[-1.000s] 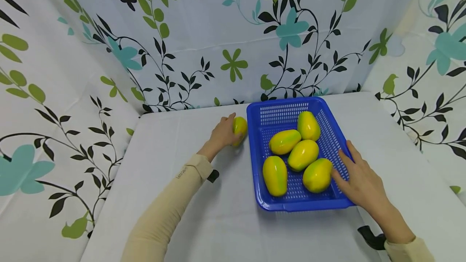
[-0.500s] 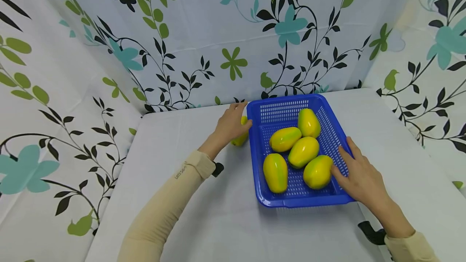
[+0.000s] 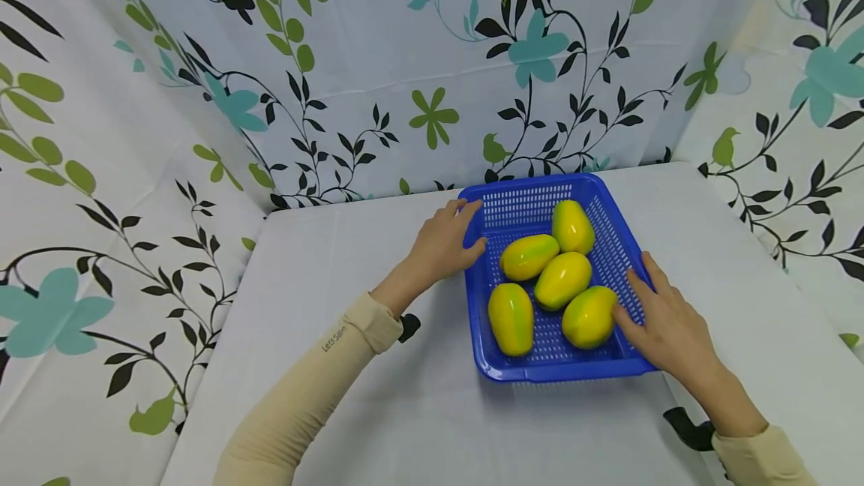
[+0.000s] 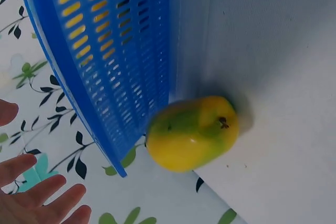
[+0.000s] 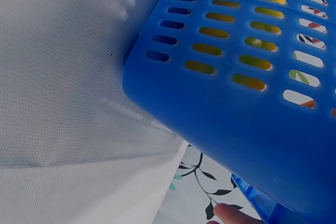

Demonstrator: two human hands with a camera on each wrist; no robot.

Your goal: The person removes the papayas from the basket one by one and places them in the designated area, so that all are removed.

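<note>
A blue plastic basket [image 3: 472,306] with slotted walls holds several yellow-green mangoes [image 3: 562,281]. My left hand [image 3: 439,246] hovers at its left rim, fingers and thumb spread, with nothing in its grasp. In the left wrist view, that hand [image 4: 39,198] is at the lower left, apart from a mango [image 4: 191,134] that lies on the table against the basket's outer wall. The hand hides this mango in the head view. My right hand [image 3: 675,328] rests on the right rim with its fingers fairly straight. Only a fingertip [image 5: 236,214] of it shows in the right wrist view.
A white cloth covers the table [image 3: 337,246]. Leaf-patterned curtains [image 3: 378,73] hang behind it and at both sides. A black strap end [image 3: 688,430] sticks out beside the right wrist.
My left hand has let go of the mango beside the basket and moved right, up to the left rim. The right hand stays on the right rim.
</note>
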